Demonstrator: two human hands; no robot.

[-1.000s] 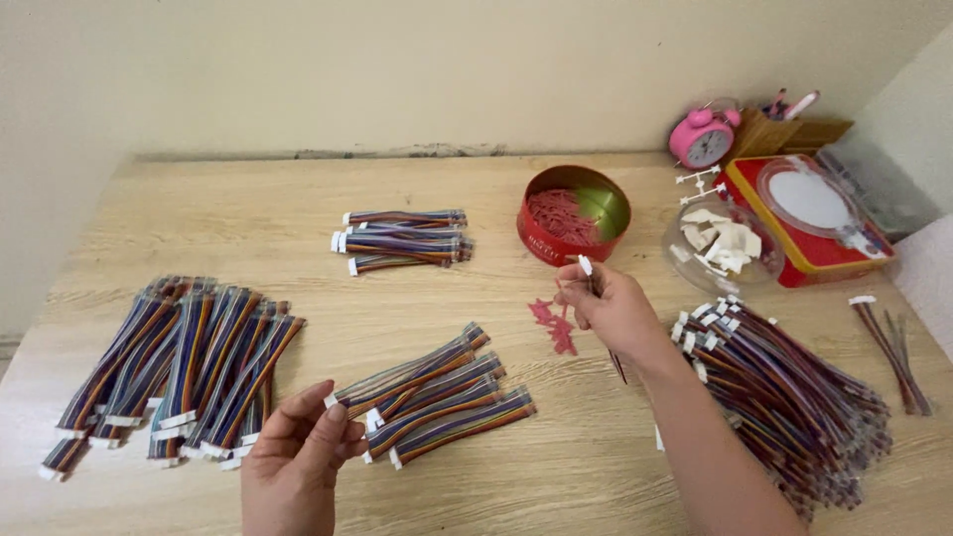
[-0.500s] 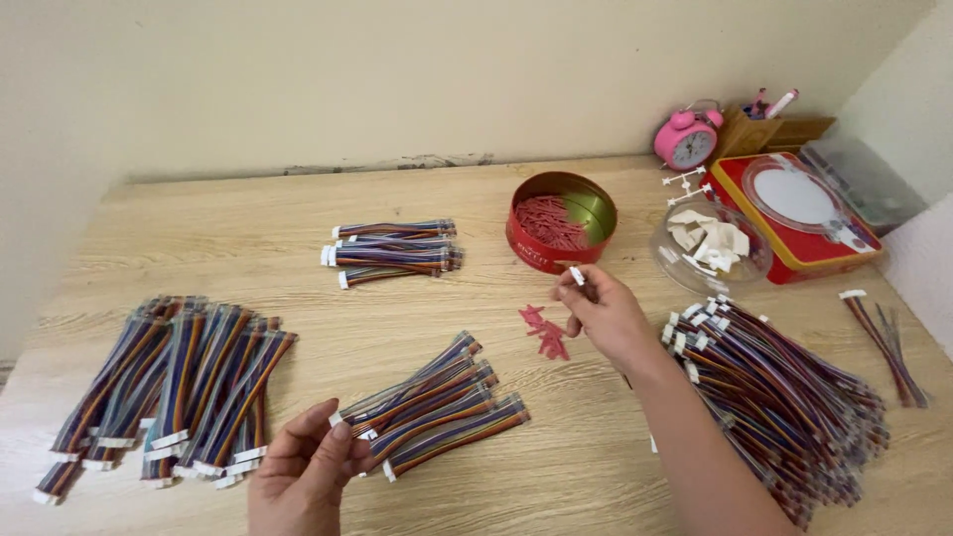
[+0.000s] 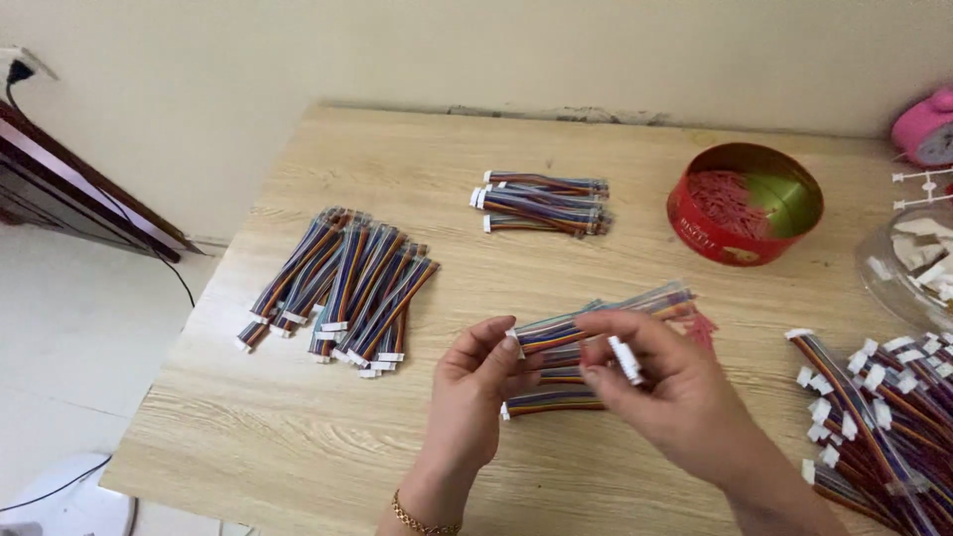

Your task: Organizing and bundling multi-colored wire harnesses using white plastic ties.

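One wooden table (image 3: pixel 298 457) fills most of the frame. Four groups of rainbow ribbon cables lie on it: a large heap (image 3: pixel 874 417) at lower right, a fanned pile (image 3: pixel 342 288) at left of centre, a small stack (image 3: pixel 544 201) at upper centre, and the bundle in hand (image 3: pixel 606 318) at centre. One red round tin (image 3: pixel 730 238) sits at upper right, one clear dish (image 3: pixel 884 278) at the right edge, one pink clock (image 3: pixel 928 127) in the top right corner. Left hand (image 3: pixel 476 397) pinches the bundle's white-plugged end, fingers closed on it. Right hand (image 3: pixel 665 392) rests over the bundle, thumb and forefinger clamped on one small white connector (image 3: pixel 625 359).
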